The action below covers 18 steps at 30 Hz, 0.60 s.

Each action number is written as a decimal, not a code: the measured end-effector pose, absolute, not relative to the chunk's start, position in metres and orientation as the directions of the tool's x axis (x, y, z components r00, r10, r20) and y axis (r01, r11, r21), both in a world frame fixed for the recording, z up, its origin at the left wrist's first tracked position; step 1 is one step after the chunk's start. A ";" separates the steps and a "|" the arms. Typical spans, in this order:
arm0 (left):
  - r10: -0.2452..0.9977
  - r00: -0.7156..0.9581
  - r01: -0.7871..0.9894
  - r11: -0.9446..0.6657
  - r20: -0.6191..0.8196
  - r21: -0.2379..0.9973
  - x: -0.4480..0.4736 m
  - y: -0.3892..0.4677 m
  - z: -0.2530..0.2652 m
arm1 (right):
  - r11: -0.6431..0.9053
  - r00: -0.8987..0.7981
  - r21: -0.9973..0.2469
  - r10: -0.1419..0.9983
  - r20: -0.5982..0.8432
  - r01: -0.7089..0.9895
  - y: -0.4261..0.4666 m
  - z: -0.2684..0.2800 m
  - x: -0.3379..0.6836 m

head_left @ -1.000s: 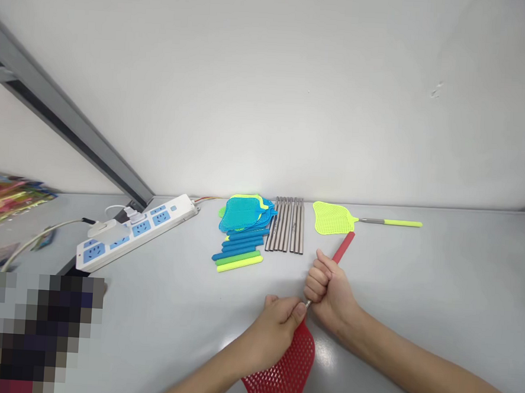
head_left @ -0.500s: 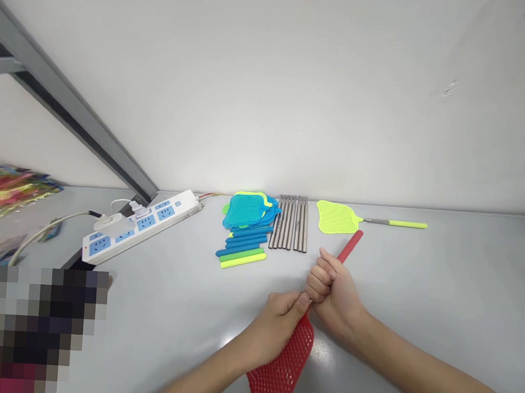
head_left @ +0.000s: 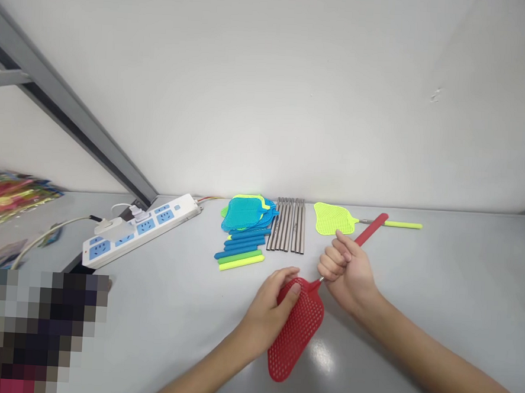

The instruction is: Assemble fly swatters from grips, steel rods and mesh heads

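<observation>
A red fly swatter is held between both hands above the grey table. My right hand is closed around its shaft, with the red handle sticking out toward the upper right and a bit of metal showing below the fist. My left hand pinches the edge of the perforated red head, thumb on top and fingers behind. Beyond my right hand lies a yellow-green fly swatter with a metal shaft and yellow-green handle, partly crossed by the red handle.
Blue, green and yellow swatter heads are stacked near the wall. Beside them lie several metal tubes, with several coloured handles in front. A white power strip with plugs sits left, near plastic-wrapped items.
The red swatter has moved up and right with my right hand. My left hand has shifted from the swatter's neck to the edge of its head.
</observation>
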<state>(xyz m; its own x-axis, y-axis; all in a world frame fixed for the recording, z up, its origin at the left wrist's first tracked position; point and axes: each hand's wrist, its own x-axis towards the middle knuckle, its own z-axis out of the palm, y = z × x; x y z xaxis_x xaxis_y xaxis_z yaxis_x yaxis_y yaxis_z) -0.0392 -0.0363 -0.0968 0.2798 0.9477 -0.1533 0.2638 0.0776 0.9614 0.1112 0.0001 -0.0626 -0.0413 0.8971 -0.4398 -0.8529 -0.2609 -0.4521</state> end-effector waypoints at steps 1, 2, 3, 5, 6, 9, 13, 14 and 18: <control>0.963 0.221 0.227 0.104 -0.155 0.968 -0.040 -0.036 -0.098 | -0.219 -0.004 -0.474 0.910 -0.414 -0.853 0.003 -0.059 0.116; 0.972 0.163 0.176 0.142 -0.171 0.974 -0.040 -0.035 -0.097 | -0.182 0.030 -0.493 0.920 -0.391 -0.851 0.006 -0.056 0.120; 0.972 0.117 0.099 0.195 -0.206 0.976 -0.041 -0.034 -0.096 | -0.136 0.068 -0.514 0.931 -0.358 -0.847 0.008 -0.053 0.125; 0.939 0.121 -0.133 0.336 -0.322 0.932 -0.041 -0.031 -0.091 | -0.060 0.121 -0.547 0.950 -0.289 -0.835 0.010 -0.048 0.132; 0.903 0.195 -0.257 0.423 -0.382 0.869 -0.042 -0.030 -0.087 | -0.029 0.141 -0.561 0.956 -0.258 -0.828 0.010 -0.046 0.134; 0.779 0.457 -0.444 0.618 -0.430 0.649 -0.043 -0.027 -0.078 | 0.014 0.167 -0.579 0.963 -0.212 -0.815 0.008 -0.044 0.133; 0.774 0.429 -0.511 0.633 -0.466 0.581 -0.043 -0.026 -0.079 | 0.016 0.161 -0.573 0.966 -0.203 -0.819 0.001 -0.049 0.123; 0.779 0.409 -0.516 0.627 -0.475 0.584 -0.043 -0.026 -0.081 | 0.016 0.158 -0.568 0.967 -0.201 -0.823 0.000 -0.051 0.120; 0.794 0.369 -0.528 0.607 -0.484 0.594 -0.044 -0.026 -0.086 | 0.022 0.162 -0.531 0.962 -0.219 -0.847 -0.003 -0.058 0.114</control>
<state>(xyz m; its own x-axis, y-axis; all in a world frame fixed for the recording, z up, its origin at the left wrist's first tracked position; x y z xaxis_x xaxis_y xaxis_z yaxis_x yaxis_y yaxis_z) -0.0440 -0.0263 -0.0862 0.3692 0.7936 -0.4836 -0.5279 0.6073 0.5937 0.1143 -0.0031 -0.0583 0.1624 0.9621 -0.2192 -0.8470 0.0220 -0.5311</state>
